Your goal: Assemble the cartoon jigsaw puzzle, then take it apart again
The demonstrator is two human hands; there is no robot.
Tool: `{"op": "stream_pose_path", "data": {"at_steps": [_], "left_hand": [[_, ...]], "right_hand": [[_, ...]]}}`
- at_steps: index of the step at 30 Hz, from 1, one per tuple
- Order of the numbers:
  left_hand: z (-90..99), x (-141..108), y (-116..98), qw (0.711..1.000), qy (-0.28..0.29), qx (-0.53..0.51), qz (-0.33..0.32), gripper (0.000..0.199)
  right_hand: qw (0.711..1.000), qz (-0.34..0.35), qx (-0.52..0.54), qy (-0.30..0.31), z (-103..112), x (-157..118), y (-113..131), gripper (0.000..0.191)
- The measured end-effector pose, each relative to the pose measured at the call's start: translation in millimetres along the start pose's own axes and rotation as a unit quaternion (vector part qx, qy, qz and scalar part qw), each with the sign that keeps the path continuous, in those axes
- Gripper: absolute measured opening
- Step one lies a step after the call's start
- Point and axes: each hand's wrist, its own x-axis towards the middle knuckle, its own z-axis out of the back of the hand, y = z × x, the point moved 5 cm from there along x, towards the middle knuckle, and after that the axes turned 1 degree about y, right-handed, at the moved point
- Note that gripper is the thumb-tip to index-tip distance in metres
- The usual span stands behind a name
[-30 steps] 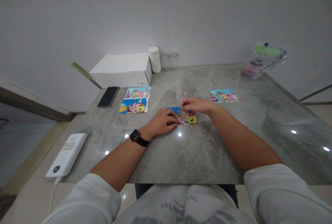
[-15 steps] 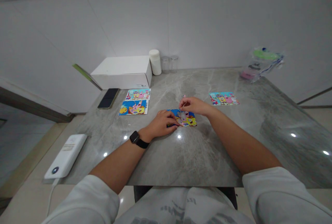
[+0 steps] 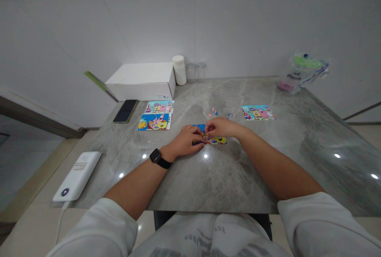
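Grey tabletop [image 3: 235, 177] bears a puzzle [image 3: 219, 140] and a bag [image 3: 295, 78] holding something green [image 3: 307, 62].

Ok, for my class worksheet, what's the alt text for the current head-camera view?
A person's left hand touches the left side of a cartoon jigsaw on a grey table, while the right hand is pinched over it. Loose pieces lie just beyond, with two cartoon cards to the left and one card to the right.

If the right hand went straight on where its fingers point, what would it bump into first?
Probably the left hand, just across from the right hand. The colourful puzzle lies below, though, and depth is unclear, so the fingertips may meet that first.
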Motion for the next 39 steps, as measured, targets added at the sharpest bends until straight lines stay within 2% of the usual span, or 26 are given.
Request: {"op": "stream_pose_path", "data": {"at_steps": [5, 20, 25, 33, 39], "left_hand": [[0.3, 0.0, 0.4, 1.0, 0.002, -0.001, -0.001, 0.022], [2.0, -0.3, -1.3, 1.0, 0.003, 0.001, -0.001, 0.022], [2.2, -0.4, -1.4, 1.0, 0.003, -0.002, 0.001, 0.023], [2.6, -0.1, -2.7, 1.0, 0.004, -0.005, 0.007, 0.022], [1.8, -0.5, -1.6, 1.0, 0.007, -0.005, 0.003, 0.023]], "right_hand": [[0.999, -0.02, -0.042, 0.016, -3.0, -1.6, 6.1, 0.014], [0.991, -0.051, -0.123, -0.02, -9.4, 2.5, 9.3, 0.015], [0.99, -0.066, -0.126, -0.024, -10.0, 3.1, 8.6, 0.016], [0.992, -0.048, -0.105, -0.053, -0.9, 1.5, 3.6, 0.009], [0.989, -0.058, -0.132, -0.043, -7.8, 6.3, 1.6, 0.011]]}}
